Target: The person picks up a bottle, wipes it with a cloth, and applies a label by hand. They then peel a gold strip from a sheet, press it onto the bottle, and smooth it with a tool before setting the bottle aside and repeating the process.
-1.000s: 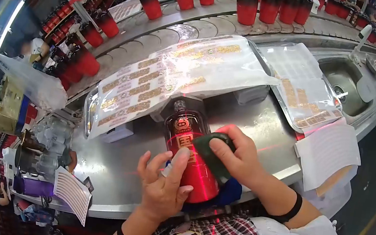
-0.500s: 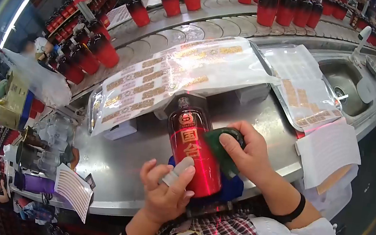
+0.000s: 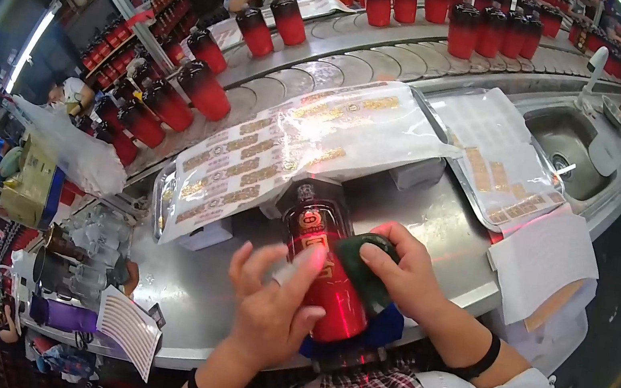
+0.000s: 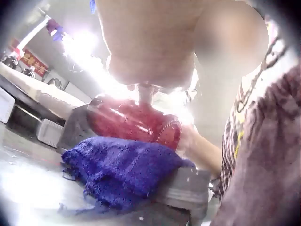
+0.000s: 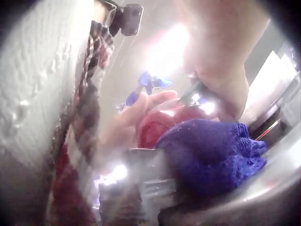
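A glossy bottle (image 3: 340, 312), black at the neck and red below, lies tilted back with gold characters on its front. My left hand (image 3: 268, 309) is at its left side, fingers loosely spread. The index finger, wearing a pale finger cover (image 3: 286, 273), reaches over the gold characters and partly hides them. In my right hand (image 3: 407, 274) I grip a dark green pad (image 3: 363, 274), thumb on top, against the bottle's right side. A blue cloth (image 4: 122, 169) lies under the bottle's base; the left wrist view also shows the red bottle (image 4: 131, 120) above it.
Behind the bottle, a raised tray bears sheets of gold stickers (image 3: 251, 156). Another sticker tray (image 3: 505, 168) and a sink (image 3: 570, 146) stand to the right. Red-black bottles (image 3: 205, 92) line the conveyor (image 3: 321, 74) beyond. A striped sheet (image 3: 131, 328) hangs at the left edge.
My left index finger has shifted up over the gold characters, covering more of them than half a second ago. The pad stays by the bottle's right side. Bottles on the conveyor have shifted in view.
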Tool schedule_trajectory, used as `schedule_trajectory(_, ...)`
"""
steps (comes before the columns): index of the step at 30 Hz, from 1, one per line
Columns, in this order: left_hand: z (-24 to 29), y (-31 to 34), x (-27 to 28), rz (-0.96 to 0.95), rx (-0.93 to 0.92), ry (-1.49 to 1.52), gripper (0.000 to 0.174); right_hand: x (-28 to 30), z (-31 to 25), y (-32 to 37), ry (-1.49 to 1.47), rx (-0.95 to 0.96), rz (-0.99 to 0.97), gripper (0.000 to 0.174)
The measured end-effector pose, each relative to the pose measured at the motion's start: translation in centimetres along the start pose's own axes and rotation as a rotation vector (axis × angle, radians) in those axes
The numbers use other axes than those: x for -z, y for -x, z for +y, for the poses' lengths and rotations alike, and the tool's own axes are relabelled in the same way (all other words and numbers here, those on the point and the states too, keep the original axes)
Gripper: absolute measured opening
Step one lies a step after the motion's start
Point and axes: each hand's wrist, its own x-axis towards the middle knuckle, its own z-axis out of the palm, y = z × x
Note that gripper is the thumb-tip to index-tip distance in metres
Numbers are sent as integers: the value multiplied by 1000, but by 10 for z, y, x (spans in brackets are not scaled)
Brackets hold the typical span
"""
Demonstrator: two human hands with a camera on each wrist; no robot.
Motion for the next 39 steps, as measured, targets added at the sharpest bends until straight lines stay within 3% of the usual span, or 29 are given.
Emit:
schedule_trajectory(2,-10,-14,-3,11,-15,-71,52,0,7,0,-107,-28,8,22)
schedule_trajectory(6,-10,-30,-7,-37,-90,-55,49,3,7,-2,43,12,11,22)
schedule_trajectory(16,-17,9,-21,190,284,234,41,5,13,-4,94,16,-14,26)
schedule_trajectory(19,-14,8,-20,200,269,243,41,5,11,-3,101,32,-17,27)
schedule_trajectory(22,-12,-10,-10,87,42,-13,44,6,11,-4,115,39,-19,26)
schedule_trajectory(25,-9,-11,-9,-22,-39,-116,48,7,11,-3,134,49,-21,27)
schedule_trajectory(29,0,5,-12,-81,-56,-192,48,11,14,-5,149,62,-7,25)
schedule_trajectory(33,14,15,-14,-68,-45,-163,52,13,-23,-10,218,38,-46,19)
schedule_trajectory(36,23,26,-19,-2,21,-42,49,3,-39,-24,778,834,-33,21)
schedule_trajectory(37,25,30,-20,50,63,30,45,-3,-46,-23,828,978,-93,27)
schedule_trajectory(39,24,40,-22,161,136,147,42,-3,-55,-13,832,1003,-354,28)
